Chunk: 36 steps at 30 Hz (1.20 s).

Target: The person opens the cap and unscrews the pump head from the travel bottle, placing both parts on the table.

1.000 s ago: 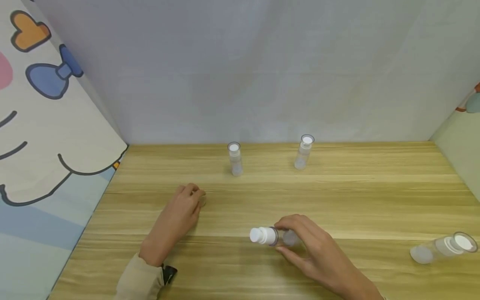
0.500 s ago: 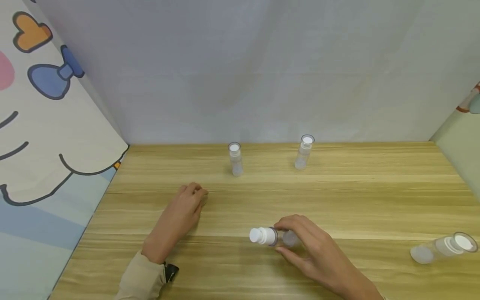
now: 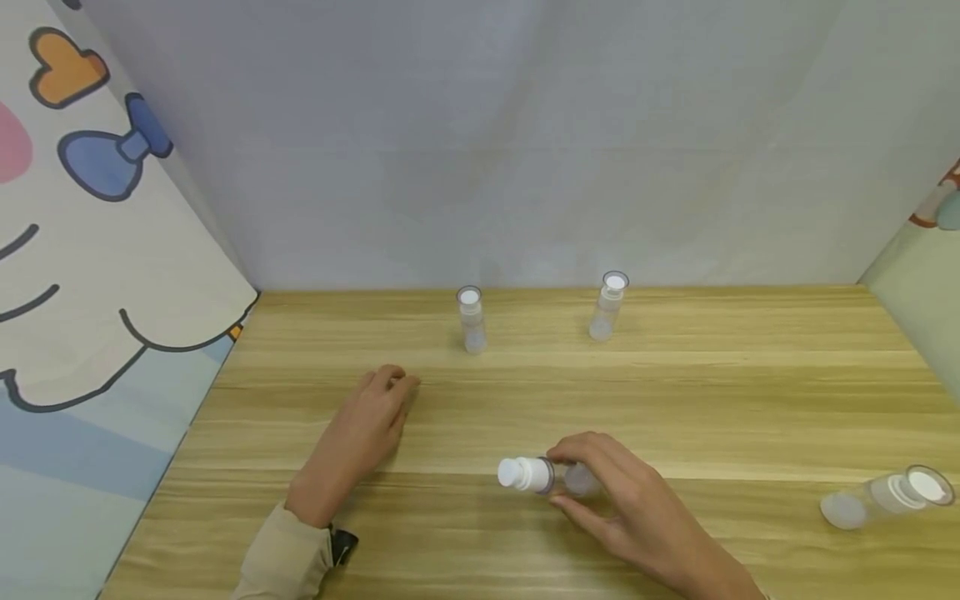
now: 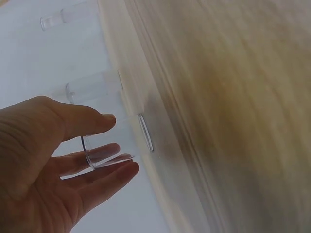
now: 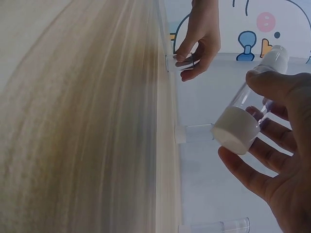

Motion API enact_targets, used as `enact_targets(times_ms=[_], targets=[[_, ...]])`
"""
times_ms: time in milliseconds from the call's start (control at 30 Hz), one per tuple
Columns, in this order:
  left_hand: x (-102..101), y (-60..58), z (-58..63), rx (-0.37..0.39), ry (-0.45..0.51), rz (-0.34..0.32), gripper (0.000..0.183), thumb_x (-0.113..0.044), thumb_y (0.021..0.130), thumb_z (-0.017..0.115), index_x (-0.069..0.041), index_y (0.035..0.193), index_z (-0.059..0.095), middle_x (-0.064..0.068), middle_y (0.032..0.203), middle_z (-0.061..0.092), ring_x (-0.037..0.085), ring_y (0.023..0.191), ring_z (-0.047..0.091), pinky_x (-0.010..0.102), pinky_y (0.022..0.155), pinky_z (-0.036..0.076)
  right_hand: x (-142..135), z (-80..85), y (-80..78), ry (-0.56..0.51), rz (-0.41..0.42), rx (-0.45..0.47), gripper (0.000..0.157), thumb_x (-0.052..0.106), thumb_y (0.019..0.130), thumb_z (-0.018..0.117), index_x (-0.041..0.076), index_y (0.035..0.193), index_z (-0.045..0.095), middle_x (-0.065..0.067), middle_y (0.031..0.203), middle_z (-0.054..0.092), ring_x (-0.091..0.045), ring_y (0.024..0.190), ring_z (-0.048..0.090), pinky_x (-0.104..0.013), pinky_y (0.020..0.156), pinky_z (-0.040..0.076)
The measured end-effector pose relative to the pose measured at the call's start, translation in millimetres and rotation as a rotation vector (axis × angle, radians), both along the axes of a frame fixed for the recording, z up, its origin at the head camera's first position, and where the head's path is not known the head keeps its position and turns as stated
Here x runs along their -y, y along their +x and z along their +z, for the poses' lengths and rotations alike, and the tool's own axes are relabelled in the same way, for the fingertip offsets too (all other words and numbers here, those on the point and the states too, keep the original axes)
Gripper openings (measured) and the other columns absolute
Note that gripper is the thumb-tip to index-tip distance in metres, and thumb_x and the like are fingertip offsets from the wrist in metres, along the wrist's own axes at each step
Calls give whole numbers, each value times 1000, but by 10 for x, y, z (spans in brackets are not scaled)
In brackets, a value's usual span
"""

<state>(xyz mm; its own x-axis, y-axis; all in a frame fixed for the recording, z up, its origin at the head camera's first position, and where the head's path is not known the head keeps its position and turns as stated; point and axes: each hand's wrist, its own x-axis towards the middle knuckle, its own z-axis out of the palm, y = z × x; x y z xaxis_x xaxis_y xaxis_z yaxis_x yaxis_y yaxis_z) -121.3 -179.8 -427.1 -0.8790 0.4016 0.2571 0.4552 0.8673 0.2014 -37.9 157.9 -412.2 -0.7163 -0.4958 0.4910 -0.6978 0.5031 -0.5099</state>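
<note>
left hand (image 3: 365,427) grips cap (image 4: 125,135) — right hand (image 3: 632,505), bottle (image 3: 534,474)

Wood-grain table (image 3: 712,400) with three upright bottles (image 3: 472,323) (image 3: 604,312) (image 3: 873,498), one clear cap (image 4: 124,136)

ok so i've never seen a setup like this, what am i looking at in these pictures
There's no machine doing the work, just a person's two bare hands. The wide view comes from a camera worn on the head, looking forward and down. The two closer views come from cameras worn on each wrist.

On the wooden table stand three clear, white-topped bottles: the back left bottle, the back right bottle and the far right bottle.

The right hand holds a fourth bottle, tilted. The left hand holds a small clear cylinder down near the tabletop.
</note>
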Motion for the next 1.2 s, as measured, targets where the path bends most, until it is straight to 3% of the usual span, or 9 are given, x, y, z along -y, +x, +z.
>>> enact_targets(times_ms=[300,500,667,833,1000,1200], targets=[[17,59,61,22,33,20,39,-9,100,68,-2,137,62,27,140,55,45,129,54,54,95,59,-10,-19,12,0,-9,5,39,22,92,82,16,126,64,8,123,67,-11,111,67,-16,101,53],[-2,175,214,-164,-37,0,35,-20,97,75,-6,128,67,25,136,60,48,132,51,69,111,43,-15,-21,8,-11,-10,15,37,24,93,81,15,126,64,8,123,68,-10,111,67,-14,101,52],[-66,307,347,-276,-34,-30,34,-24,95,74,-9,125,69,20,134,63,46,131,53,76,111,37,-11,-9,-3,-13,-10,23,39,21,92,82,15,125,64,8,123,68,-10,110,67,-17,99,54],[-149,430,435,-370,35,-143,30,-28,103,62,-8,123,71,15,125,70,38,120,61,65,105,48,-11,-2,-9,-21,-7,24,39,20,91,83,15,124,65,8,122,68,-9,109,67,-14,99,52],[-268,580,491,-434,82,-262,43,-37,113,42,-8,122,72,9,120,73,30,114,66,50,96,56,-8,-7,-10,-28,4,33,41,16,88,85,15,125,65,8,122,68,-9,109,67,-14,100,51],[-438,688,572,-600,128,-432,41,-36,110,49,-4,126,71,8,116,74,27,104,69,42,87,58,-2,-21,6,-28,24,44,45,15,87,86,15,126,64,8,122,68,-9,109,68,-23,96,58]])
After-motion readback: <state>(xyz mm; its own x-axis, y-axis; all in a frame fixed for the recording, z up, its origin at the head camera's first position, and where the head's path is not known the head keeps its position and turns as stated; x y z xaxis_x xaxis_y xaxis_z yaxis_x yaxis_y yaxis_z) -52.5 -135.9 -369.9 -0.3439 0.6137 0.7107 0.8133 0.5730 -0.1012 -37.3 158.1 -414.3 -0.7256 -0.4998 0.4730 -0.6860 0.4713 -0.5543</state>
